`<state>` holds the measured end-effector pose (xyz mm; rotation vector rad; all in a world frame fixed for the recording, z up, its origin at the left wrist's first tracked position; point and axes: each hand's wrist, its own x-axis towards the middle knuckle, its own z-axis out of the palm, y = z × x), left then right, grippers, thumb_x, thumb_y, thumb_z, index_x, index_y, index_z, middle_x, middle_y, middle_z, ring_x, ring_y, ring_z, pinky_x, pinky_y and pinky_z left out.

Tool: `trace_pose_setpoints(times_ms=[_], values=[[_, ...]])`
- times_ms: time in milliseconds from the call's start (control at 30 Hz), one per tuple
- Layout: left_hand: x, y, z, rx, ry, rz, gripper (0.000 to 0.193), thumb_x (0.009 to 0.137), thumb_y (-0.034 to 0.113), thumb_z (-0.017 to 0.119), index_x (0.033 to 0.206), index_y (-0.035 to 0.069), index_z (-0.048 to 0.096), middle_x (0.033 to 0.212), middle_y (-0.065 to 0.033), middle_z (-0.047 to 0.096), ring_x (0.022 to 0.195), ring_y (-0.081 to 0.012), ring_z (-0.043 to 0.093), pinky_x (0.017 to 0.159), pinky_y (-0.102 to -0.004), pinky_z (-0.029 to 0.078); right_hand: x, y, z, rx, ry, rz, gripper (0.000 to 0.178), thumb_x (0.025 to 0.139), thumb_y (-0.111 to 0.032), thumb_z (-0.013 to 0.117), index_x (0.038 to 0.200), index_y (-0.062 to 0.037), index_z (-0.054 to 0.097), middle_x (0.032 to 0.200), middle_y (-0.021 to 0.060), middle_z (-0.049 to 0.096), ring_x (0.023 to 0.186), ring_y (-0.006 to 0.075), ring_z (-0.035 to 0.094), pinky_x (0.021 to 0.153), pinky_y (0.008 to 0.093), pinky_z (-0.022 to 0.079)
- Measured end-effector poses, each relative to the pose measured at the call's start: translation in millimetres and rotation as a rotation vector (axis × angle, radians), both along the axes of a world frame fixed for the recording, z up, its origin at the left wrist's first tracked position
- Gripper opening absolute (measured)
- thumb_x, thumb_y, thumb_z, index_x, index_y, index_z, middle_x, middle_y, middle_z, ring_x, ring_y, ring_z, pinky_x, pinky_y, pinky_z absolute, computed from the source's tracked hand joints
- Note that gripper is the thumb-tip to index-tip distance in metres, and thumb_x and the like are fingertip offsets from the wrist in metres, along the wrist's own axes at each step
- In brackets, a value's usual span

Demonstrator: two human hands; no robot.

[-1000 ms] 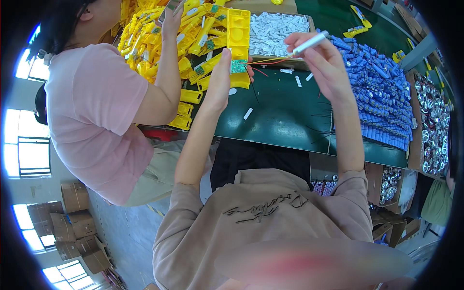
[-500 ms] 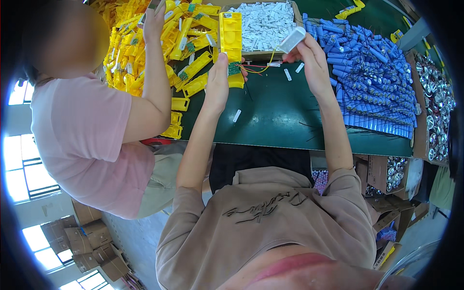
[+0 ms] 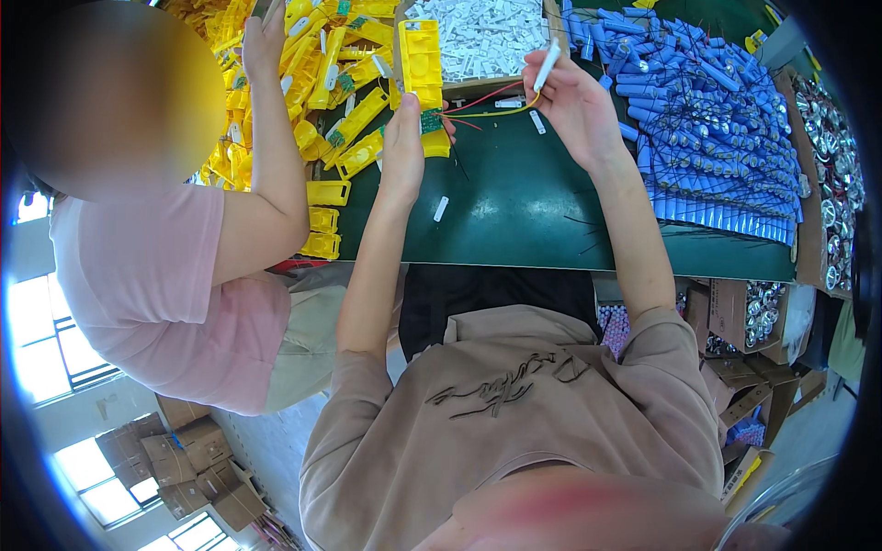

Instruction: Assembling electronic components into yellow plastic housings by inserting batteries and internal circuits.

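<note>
My left hand [image 3: 404, 151] is closed around a yellow plastic housing [image 3: 422, 60], which stands upright with its moulded compartments showing. A small green circuit board [image 3: 430, 120] sits at its lower part, partly covered by my fingers. Red and yellow wires [image 3: 501, 114] run from the board toward my right hand [image 3: 581, 110]. Between the fingertips of that hand is a white flat plastic piece [image 3: 548, 66], seen nearly edge-on, with the yellow wire leading up to it. Small white plastic parts [image 3: 537, 121] lie on the green table [image 3: 514, 202] below.
A cardboard box [image 3: 473, 89] of small white parts stands ahead. Blue cylindrical cells [image 3: 707, 138] with black wires are piled to the right, beside a box of shiny round parts [image 3: 831, 202]. Yellow housings [image 3: 322, 193] heap at left, where a co-worker in pink [image 3: 138, 266] sits close.
My right hand has turned the white piece from its broad face to nearly edge-on. The wires now stretch straighter between my hands. The co-worker's raised arm has shifted slightly left in view.
</note>
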<state>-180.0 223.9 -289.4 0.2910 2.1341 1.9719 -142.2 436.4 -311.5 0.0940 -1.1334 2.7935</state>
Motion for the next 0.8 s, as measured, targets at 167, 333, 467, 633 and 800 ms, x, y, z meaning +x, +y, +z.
trace_pose_setpoints(times_ms=[167,333,467,633,800], values=[[7,1,-3,-0.044,0.003,-0.006,0.05,0.098,0.042,0.031,0.099,-0.002,0.056,0.076,-0.0092,0.06,0.069,-0.0146,0.058,0.065,-0.0272,0.048,-4,-5,-10,0.285,0.049,-0.153,0.033,0.085,-0.011,0.052,0.116,0.0007,0.047,0.097,0.0066,0.058,0.087,0.0121,0.054,0.08,0.0256,0.043],[9,-5,-3,-0.071,0.018,0.011,0.058,0.098,0.046,0.025,0.105,-0.002,0.057,0.077,-0.0091,0.061,0.069,-0.0166,0.06,0.067,-0.0288,0.048,-6,-9,-11,0.427,0.06,-0.362,0.035,0.088,-0.009,0.055,0.12,-0.0003,0.042,0.094,0.0082,0.06,0.088,0.0136,0.059,0.075,0.0241,0.046],[9,-4,-2,-0.009,0.018,0.035,0.059,0.097,0.047,0.024,0.104,-0.002,0.057,0.077,-0.0091,0.061,0.069,-0.0171,0.06,0.066,-0.0293,0.048,-6,-7,-11,0.428,0.078,-0.331,0.038,0.09,-0.012,0.055,0.122,0.0006,0.038,0.094,0.0117,0.062,0.085,0.0158,0.064,0.075,0.026,0.048],[6,-5,-2,0.057,0.049,0.059,0.061,0.097,0.049,0.023,0.103,-0.002,0.056,0.076,-0.0091,0.061,0.068,-0.0176,0.06,0.065,-0.0293,0.048,-6,-8,-14,0.652,0.078,-0.345,0.042,0.09,-0.014,0.056,0.123,0.0011,0.035,0.092,0.0118,0.063,0.081,0.0152,0.064,0.071,0.025,0.048],[5,-5,-10,0.005,0.03,-0.001,0.059,0.098,0.047,0.024,0.103,-0.002,0.056,0.076,-0.0086,0.061,0.068,-0.0167,0.06,0.065,-0.0288,0.048,0,-12,2,0.213,-0.054,-0.227,0.041,0.093,-0.017,0.053,0.13,-0.0025,0.043,0.082,0.0026,0.06,0.075,0.007,0.056,0.069,0.019,0.041]])
